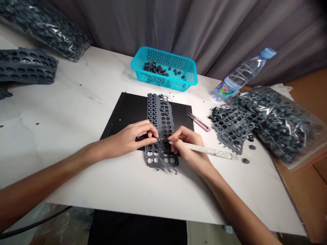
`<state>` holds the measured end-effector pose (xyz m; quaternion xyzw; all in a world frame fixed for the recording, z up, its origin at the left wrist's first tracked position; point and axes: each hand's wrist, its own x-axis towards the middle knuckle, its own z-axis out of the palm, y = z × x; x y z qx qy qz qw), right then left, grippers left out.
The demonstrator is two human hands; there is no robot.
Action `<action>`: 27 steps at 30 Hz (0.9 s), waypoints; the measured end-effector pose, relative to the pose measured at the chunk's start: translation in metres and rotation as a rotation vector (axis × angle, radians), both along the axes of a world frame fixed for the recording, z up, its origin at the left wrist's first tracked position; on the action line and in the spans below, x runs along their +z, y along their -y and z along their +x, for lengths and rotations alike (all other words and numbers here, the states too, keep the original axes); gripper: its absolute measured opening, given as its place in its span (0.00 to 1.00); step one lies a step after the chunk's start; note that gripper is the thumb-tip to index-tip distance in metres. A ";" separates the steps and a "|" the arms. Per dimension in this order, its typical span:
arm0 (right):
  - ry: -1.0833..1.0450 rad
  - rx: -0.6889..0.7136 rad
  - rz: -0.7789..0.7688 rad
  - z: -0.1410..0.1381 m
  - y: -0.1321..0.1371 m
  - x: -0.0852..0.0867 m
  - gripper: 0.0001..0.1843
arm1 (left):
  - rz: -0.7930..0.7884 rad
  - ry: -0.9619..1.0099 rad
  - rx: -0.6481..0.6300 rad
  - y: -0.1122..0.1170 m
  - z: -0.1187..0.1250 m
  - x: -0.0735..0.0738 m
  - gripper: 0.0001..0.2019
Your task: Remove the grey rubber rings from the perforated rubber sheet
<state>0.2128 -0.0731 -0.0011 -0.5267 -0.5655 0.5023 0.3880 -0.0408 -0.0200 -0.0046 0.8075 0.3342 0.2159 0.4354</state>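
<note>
A dark grey rubber sheet [160,115] full of round holes and rings lies lengthwise on a black mat [127,109] in the middle of the white table. My left hand [133,136] rests on the sheet's left edge, fingers pinched together against it. My right hand [187,143] grips a long pale stick-like tool [212,151] like a pen, its tip touching the sheet beside my left fingertips. The far half of the sheet still holds rings; the near half shows empty holes.
A turquoise basket [190,76] with several loose grey rings stands behind the mat. Pink snips [199,121], a used sheet [230,129], a clear bag of parts [281,126] and a water bottle [242,76] lie right. More sheets [25,66] and a bag [46,25] sit far left.
</note>
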 end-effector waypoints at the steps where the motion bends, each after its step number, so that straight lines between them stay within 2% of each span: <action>1: -0.009 -0.009 -0.004 0.001 -0.001 0.002 0.03 | 0.024 -0.012 -0.023 0.000 -0.001 -0.001 0.12; 6: -0.001 0.044 -0.014 -0.001 0.000 0.008 0.02 | 0.046 -0.067 -0.078 0.000 -0.004 -0.001 0.13; 14: 0.088 0.144 0.006 -0.005 0.005 0.003 0.05 | 0.037 -0.068 -0.070 -0.001 -0.004 -0.002 0.13; 27: 0.145 0.165 0.030 -0.006 0.007 0.001 0.03 | 0.057 -0.051 -0.086 -0.002 -0.003 -0.004 0.11</action>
